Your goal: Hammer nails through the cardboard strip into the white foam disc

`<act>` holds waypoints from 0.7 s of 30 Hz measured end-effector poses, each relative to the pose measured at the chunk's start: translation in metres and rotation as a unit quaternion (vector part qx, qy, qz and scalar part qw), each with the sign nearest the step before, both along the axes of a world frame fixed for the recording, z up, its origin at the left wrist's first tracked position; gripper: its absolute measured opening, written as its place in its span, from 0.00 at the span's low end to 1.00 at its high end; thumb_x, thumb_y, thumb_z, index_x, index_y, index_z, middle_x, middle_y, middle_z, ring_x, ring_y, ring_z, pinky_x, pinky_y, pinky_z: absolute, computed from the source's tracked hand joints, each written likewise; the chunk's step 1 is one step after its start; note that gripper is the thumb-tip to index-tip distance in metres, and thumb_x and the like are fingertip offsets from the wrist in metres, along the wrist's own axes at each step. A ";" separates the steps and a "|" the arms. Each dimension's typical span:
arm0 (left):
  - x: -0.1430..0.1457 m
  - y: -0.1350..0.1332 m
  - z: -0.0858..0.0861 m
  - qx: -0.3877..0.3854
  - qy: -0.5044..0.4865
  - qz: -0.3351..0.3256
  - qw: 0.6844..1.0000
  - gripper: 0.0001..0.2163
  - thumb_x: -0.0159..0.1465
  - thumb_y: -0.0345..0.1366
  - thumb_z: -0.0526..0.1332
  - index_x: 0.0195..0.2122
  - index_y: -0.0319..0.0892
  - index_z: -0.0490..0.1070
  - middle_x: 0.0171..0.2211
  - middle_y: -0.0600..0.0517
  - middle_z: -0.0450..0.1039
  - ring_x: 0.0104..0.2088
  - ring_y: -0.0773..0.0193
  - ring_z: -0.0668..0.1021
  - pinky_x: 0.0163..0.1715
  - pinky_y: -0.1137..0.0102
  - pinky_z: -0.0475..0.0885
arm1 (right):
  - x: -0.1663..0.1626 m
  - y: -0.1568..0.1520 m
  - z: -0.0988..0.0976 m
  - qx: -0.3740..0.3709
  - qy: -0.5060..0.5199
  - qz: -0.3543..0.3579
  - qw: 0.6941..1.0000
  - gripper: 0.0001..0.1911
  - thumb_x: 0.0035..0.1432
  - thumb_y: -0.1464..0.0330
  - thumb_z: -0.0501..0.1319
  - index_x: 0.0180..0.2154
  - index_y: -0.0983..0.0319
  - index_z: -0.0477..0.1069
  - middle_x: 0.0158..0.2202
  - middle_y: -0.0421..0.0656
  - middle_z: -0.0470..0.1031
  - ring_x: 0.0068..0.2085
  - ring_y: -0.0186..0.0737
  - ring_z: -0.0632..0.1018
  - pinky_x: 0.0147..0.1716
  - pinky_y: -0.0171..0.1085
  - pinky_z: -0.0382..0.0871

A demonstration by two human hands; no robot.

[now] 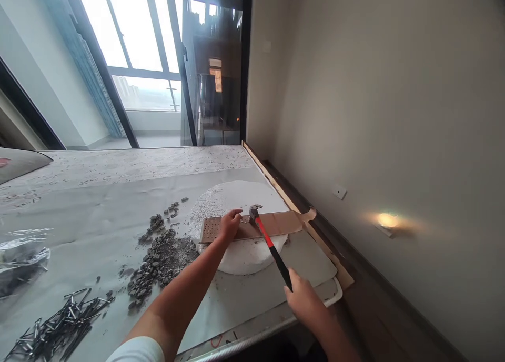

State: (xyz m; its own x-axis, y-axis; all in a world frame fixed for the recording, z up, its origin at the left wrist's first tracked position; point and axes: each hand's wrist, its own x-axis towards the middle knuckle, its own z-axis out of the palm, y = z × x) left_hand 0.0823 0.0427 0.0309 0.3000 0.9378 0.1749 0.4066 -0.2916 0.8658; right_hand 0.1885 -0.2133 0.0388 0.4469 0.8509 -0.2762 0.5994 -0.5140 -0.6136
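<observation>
My right hand (pixel 305 301) is wrapped round the black grip of a claw hammer (pixel 270 241) with a red shaft. The hammer's metal head is over a long brown board (pixel 278 224), just right of my left hand (pixel 231 224). Rows of small holes run across the board's left part. My left hand rests on that board with its fingers drawn together; whatever they pinch is too small to make out. Beneath the board lies a round white slab (pixel 240 259), its upper left surface rough and ridged.
Grey rubble (pixel 158 262) lies left of the slab on the sheet-covered work surface (pixel 98 209). A heap of long nails (pixel 59 325) and a clear plastic bag (pixel 23 262) are at the left. A wooden strip (pixel 272 178) edges the right side, beside the wall (pixel 374 114).
</observation>
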 end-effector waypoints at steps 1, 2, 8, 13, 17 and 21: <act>-0.003 -0.003 0.004 0.017 -0.001 -0.005 1.000 0.17 0.55 0.31 0.50 0.41 0.38 0.74 0.32 0.49 0.76 0.30 0.65 0.74 0.32 0.72 0.68 | 0.001 0.000 -0.001 0.000 0.000 0.002 1.000 0.20 0.55 0.74 0.52 0.51 0.65 0.64 0.39 0.51 0.75 0.41 0.42 0.76 0.34 0.33 0.67; -0.007 -0.008 0.009 0.040 0.002 -0.009 0.999 0.16 0.55 0.31 0.50 0.40 0.38 0.74 0.33 0.49 0.76 0.31 0.65 0.75 0.33 0.72 0.69 | 0.001 0.000 -0.003 -0.001 0.001 0.007 1.000 0.19 0.54 0.74 0.52 0.49 0.65 0.65 0.38 0.50 0.75 0.40 0.42 0.77 0.34 0.33 0.67; -0.083 -0.074 0.009 0.201 0.132 -0.081 0.967 0.13 0.59 0.32 0.52 0.37 0.43 0.76 0.31 0.49 0.76 0.34 0.65 0.74 0.45 0.68 0.65 | 0.003 -0.002 -0.013 -0.014 0.073 0.031 0.997 0.10 0.52 0.74 0.51 0.38 0.66 0.65 0.22 0.40 0.70 0.18 0.32 0.71 0.20 0.30 0.63; -0.186 -0.117 -0.030 0.119 0.307 -0.036 0.944 0.11 0.58 0.31 0.53 0.34 0.45 0.77 0.32 0.49 0.76 0.34 0.65 0.75 0.43 0.69 0.65 | -0.001 -0.006 -0.023 -0.026 0.179 0.007 0.984 0.06 0.54 0.67 0.51 0.34 0.63 0.61 0.15 0.32 0.59 0.12 0.31 0.63 0.14 0.30 0.58; -0.250 -0.122 -0.048 0.014 0.380 0.097 0.920 0.10 0.57 0.30 0.54 0.35 0.43 0.75 0.37 0.49 0.75 0.37 0.63 0.75 0.38 0.71 0.66 | -0.007 -0.008 -0.024 -0.011 0.313 -0.020 0.950 0.03 0.52 0.68 0.50 0.29 0.61 0.56 0.17 0.34 0.61 0.15 0.30 0.66 0.16 0.30 0.61; -0.268 -0.129 -0.055 -0.036 0.418 0.110 0.901 0.10 0.57 0.31 0.54 0.37 0.43 0.73 0.39 0.48 0.74 0.39 0.63 0.75 0.37 0.72 0.65 | -0.012 -0.011 -0.022 0.020 0.388 -0.019 0.921 0.04 0.50 0.68 0.52 0.30 0.61 0.56 0.21 0.36 0.66 0.16 0.28 0.67 0.17 0.30 0.62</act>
State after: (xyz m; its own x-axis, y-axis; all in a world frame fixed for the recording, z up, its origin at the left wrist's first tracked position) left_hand -0.1860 -0.0858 -0.0237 0.1038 0.9906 -0.0888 0.9665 -0.0794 0.2440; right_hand 0.1763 -0.2240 0.0167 0.1580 0.8549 -0.4942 -0.0461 -0.4935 -0.8685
